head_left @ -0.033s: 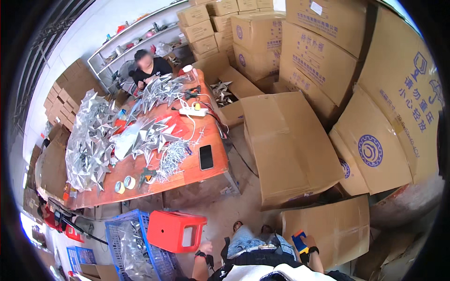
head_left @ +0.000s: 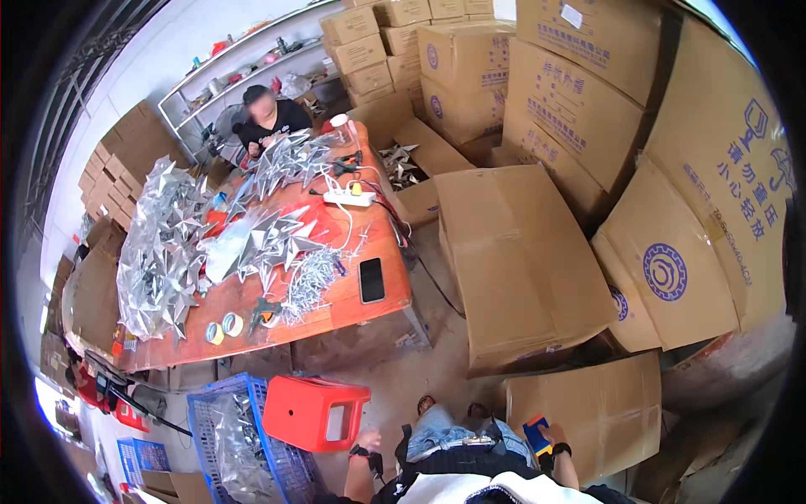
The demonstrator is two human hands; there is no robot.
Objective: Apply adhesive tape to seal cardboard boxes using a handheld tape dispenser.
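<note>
My left hand [head_left: 367, 439] hangs beside the red plastic stool [head_left: 290, 413], with nothing seen in it and its fingers loosely apart. A dark band is round that wrist. My right hand [head_left: 555, 434] is closed on a blue and yellow hand tool [head_left: 536, 433] with an orange tip; its exact kind is not clear. This hand is over the near edge of a closed cardboard box [head_left: 600, 407] on the floor. A larger taped carton [head_left: 520, 260] stands just beyond that box.
An orange-red table [head_left: 344, 315] carries silver star ornaments [head_left: 273, 239], a phone [head_left: 371, 280], tape rolls [head_left: 232, 323] and a power strip [head_left: 348, 197]. A co-worker [head_left: 273, 122] sits at its far end. A blue crate [head_left: 277, 458] stands left; tall cartons [head_left: 579, 109] line the right.
My left hand's fingers have loosened slightly, and the view has shifted a little. The tool stays in my right hand.
</note>
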